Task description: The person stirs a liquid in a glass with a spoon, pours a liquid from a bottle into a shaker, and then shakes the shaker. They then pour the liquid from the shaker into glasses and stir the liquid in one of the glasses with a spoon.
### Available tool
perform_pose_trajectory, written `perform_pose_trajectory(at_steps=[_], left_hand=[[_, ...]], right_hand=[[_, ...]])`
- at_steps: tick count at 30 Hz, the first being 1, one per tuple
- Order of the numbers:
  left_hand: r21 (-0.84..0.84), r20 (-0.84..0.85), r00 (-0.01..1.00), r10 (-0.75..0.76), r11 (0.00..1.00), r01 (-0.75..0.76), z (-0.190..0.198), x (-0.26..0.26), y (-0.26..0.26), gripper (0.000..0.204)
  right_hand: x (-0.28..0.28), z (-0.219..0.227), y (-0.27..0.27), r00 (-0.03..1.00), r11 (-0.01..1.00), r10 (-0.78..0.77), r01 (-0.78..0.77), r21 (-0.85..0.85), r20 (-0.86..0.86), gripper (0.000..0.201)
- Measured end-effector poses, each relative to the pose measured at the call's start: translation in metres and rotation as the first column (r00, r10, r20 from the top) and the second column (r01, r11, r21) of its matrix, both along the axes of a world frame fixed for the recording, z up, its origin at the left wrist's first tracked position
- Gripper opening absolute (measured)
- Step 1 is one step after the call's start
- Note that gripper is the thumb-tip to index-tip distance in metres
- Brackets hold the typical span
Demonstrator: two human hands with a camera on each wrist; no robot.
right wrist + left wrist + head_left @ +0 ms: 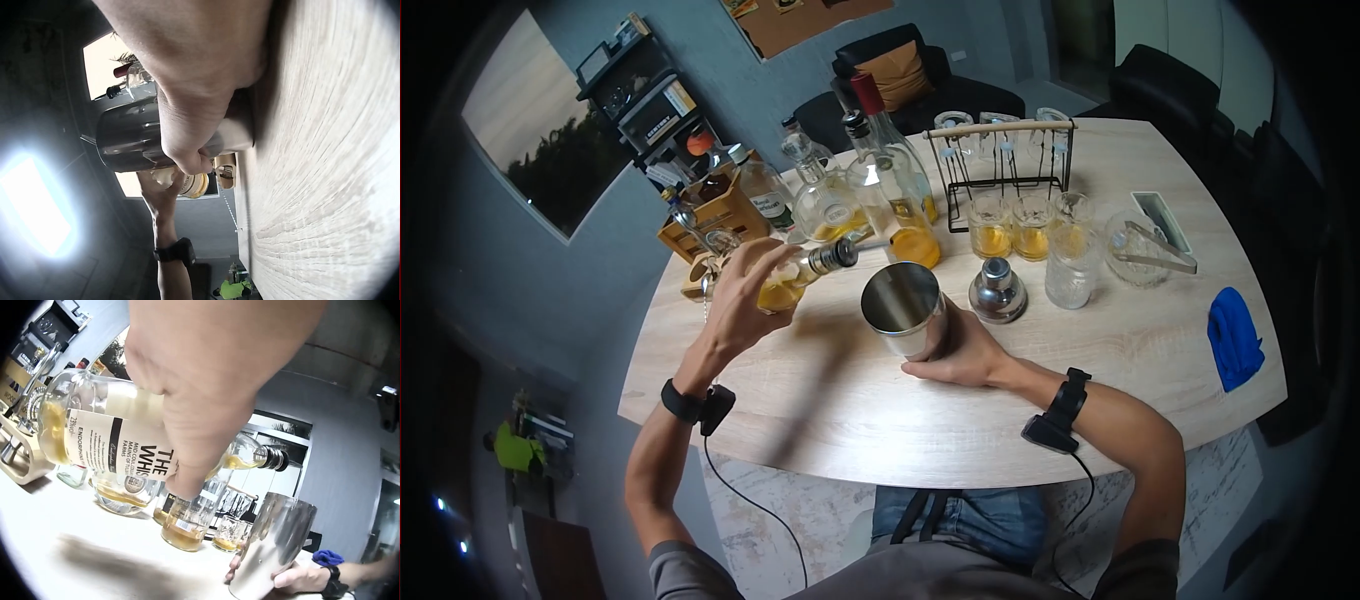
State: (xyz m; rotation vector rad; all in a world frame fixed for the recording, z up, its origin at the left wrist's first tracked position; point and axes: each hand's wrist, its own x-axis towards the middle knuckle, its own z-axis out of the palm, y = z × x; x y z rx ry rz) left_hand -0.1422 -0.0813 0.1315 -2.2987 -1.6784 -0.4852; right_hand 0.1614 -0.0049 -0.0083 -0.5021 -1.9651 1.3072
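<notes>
In the head view the left hand (745,300) grips a whiskey bottle (785,285) of amber liquid, tilted nearly level, its dark pourer neck pointing at the metal shaker tin (903,308). The left wrist view shows the bottle's white label (119,444) and the thumb and fingers round the glass. The right hand (965,350) holds the tin low on its side; the tin stands on the table in the right wrist view, with the right hand (194,87) curled round it. The spout ends left of the tin's rim. Whether liquid flows out is not clear.
Behind the tin stand a pourer bottle (910,235) and other bottles. The shaker lid (997,292), amber-filled glasses (990,230), a tall glass (1070,270), a black glass rack (1010,185), an ice bowl with tongs (1138,250) and a blue cloth (1235,340) are to the right.
</notes>
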Motion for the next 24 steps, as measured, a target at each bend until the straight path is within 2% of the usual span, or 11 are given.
perform_pose_trajectory(at_steps=[2, 4, 6, 8, 9, 10, 13, 14, 16, 17, 24], left_hand=[[-0.004, 0.079, 0.997, -0.012, 1.000, 0.012, -0.002, 0.004, 0.003, 0.080], [0.040, 0.241, 0.970, -0.044, 0.999, 0.036, -0.005, 0.009, 0.007, 0.081], [0.093, 0.239, 0.970, -0.032, 0.996, 0.010, -0.011, 0.009, 0.014, 0.082], [-0.005, 0.523, 0.851, 0.044, 0.999, -0.049, -0.017, 0.009, 0.020, 0.084], [-0.005, 0.604, 0.797, 0.013, 1.000, -0.012, -0.019, 0.010, 0.026, 0.083], [0.000, 0.606, 0.795, 0.015, 1.000, -0.018, -0.021, 0.012, 0.033, 0.083], [0.047, 0.816, 0.578, -0.017, 0.998, -0.037, -0.030, 0.022, 0.053, 0.085], [0.053, 0.818, 0.575, -0.021, 0.998, -0.039, -0.035, 0.022, 0.060, 0.085], [0.088, 0.893, 0.448, -0.045, 0.993, -0.076, -0.045, 0.022, 0.076, 0.086], [0.104, 0.902, 0.427, -0.062, 0.992, -0.077, -0.049, 0.022, 0.082, 0.085], [0.117, 0.904, 0.424, -0.063, 0.988, -0.101, -0.069, 0.026, 0.105, 0.088]], right_hand=[[0.002, 0.004, -0.002, 0.999, 1.000, -0.014, 0.015, -0.014, 0.039, 0.089], [0.002, 0.005, -0.002, 0.998, 1.000, -0.015, 0.016, -0.015, 0.056, 0.089], [0.002, 0.005, -0.002, 0.997, 1.000, -0.017, 0.018, -0.015, 0.072, 0.089], [0.002, 0.005, -0.003, 0.999, 1.000, -0.016, 0.018, -0.022, 0.049, 0.090], [0.002, 0.005, -0.002, 0.999, 1.000, -0.011, 0.011, -0.018, 0.050, 0.090], [0.002, 0.005, -0.001, 0.998, 0.999, 0.004, -0.002, -0.033, 0.070, 0.091], [0.002, 0.007, -0.001, 0.995, 0.999, 0.009, -0.005, -0.033, 0.099, 0.092], [0.002, 0.007, -0.001, 0.995, 1.000, -0.006, 0.009, -0.021, 0.103, 0.092], [0.002, 0.006, -0.002, 0.996, 1.000, 0.001, 0.000, -0.019, 0.090, 0.092], [0.002, 0.007, -0.002, 0.997, 1.000, 0.008, -0.007, -0.022, 0.073, 0.091], [0.002, 0.008, -0.002, 0.998, 0.998, 0.028, -0.025, -0.056, 0.049, 0.091]])
